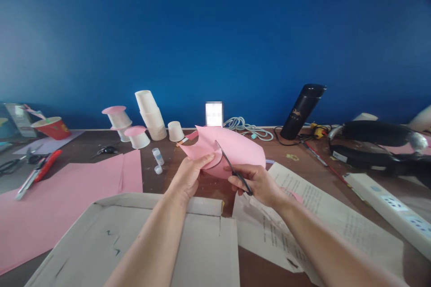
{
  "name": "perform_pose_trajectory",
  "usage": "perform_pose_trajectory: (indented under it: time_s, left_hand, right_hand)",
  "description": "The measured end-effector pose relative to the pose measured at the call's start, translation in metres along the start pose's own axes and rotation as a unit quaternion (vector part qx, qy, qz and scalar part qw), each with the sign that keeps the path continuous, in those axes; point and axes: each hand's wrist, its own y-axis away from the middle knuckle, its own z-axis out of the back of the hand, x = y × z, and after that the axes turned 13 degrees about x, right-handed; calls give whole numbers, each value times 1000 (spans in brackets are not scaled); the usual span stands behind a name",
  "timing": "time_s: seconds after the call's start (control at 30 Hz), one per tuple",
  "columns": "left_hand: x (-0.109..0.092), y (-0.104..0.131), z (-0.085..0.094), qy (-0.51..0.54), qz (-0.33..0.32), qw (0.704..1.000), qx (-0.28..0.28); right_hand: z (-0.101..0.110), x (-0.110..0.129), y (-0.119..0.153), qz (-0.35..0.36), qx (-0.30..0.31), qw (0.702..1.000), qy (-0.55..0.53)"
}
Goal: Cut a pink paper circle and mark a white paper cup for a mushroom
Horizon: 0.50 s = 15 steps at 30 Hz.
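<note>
My left hand [191, 172] pinches a sheet of pink paper [242, 145] near a curved cut edge, with the thumb on top. Dark-handled scissors [230, 161] are gripped in my right hand [254, 181], their blades reaching up and left across the sheet beside a rounded pink piece. The sheet is held above the table and bends to the right. Its upper left edge has a scooped cut-out. My left fingers beneath the paper are hidden.
White paper cups [153, 119] stand stacked at the back, near pink-topped cups [137, 137]. A cardboard box [134, 233] lies in front, printed sheets [323, 206] to its right. A power strip [390, 208], black bottle [303, 110], red-handled cutter [38, 172] and pink sheets [84, 188] lie around.
</note>
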Motion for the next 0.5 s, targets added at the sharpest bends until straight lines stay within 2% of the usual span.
perform_pose_trajectory:
  time_s: [0.27, 0.5]
  left_hand:
    - [-1, 1, 1, -34, -12, 999, -8]
    - [-7, 2, 2, -151, -8, 984, -97]
  right_hand:
    - [2, 2, 3, 3, 36, 999, 32]
    - [1, 4, 5, -4, 55, 998, 32]
